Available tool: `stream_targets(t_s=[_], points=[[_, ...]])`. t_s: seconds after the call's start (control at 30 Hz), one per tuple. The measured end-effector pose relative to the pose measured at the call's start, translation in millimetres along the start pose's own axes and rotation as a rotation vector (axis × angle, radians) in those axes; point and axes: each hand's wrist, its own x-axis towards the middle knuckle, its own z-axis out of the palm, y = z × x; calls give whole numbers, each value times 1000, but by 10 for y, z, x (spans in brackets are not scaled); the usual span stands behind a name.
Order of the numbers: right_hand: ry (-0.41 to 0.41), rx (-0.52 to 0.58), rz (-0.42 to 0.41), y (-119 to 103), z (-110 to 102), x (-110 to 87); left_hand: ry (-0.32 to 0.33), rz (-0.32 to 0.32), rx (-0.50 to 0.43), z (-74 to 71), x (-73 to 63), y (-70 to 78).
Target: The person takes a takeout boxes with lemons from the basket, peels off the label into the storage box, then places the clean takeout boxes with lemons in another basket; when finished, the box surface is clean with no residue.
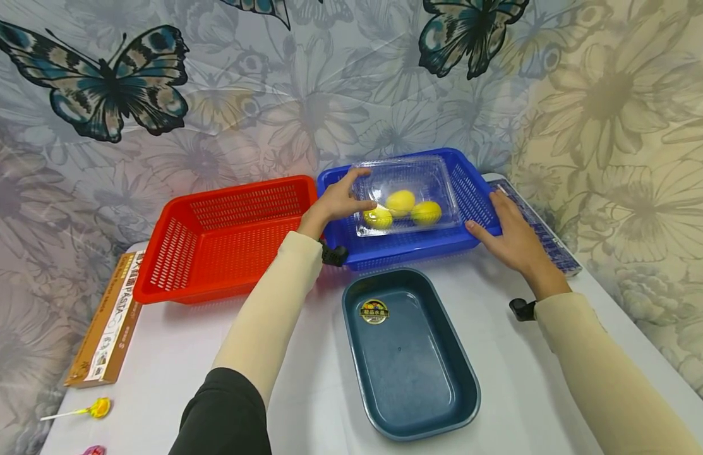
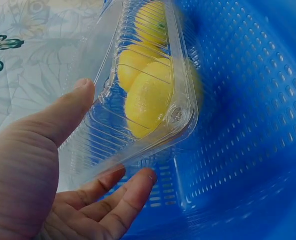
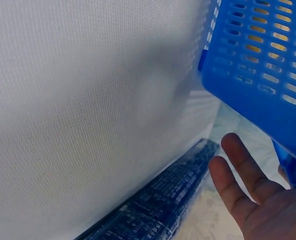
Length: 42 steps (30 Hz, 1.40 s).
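A clear plastic container (image 1: 405,180) with three lemons (image 1: 400,202) inside is in the blue basket (image 1: 396,253). My left hand (image 1: 340,201) grips the container's left end; in the left wrist view the thumb lies against one side and the fingers (image 2: 133,195) are below its edge. At the basket's right end, my right hand (image 1: 516,237) holds the rim with the thumb over it. Two fingers (image 3: 242,167) of that hand stretch out beside the basket in the right wrist view, where part of the hand is cut off.
Left of the blue basket stands a red basket (image 1: 232,253). A dark teal tray (image 1: 408,366) lies in front on the white table (image 1: 306,379). The pasta box (image 1: 107,322) and a yellow lollipop (image 1: 100,407) are at far left. A dark blue package (image 1: 539,227) lies along the right edge.
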Motion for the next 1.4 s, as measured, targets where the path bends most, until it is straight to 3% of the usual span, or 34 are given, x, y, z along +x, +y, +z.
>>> stream_targets(t_s=[0.5, 1.4], points=[[13, 9, -8, 6, 0, -4, -1, -85, 25, -9, -40, 64], [12, 28, -6, -2, -16, -34, 3, -27, -27, -12, -95, 42]])
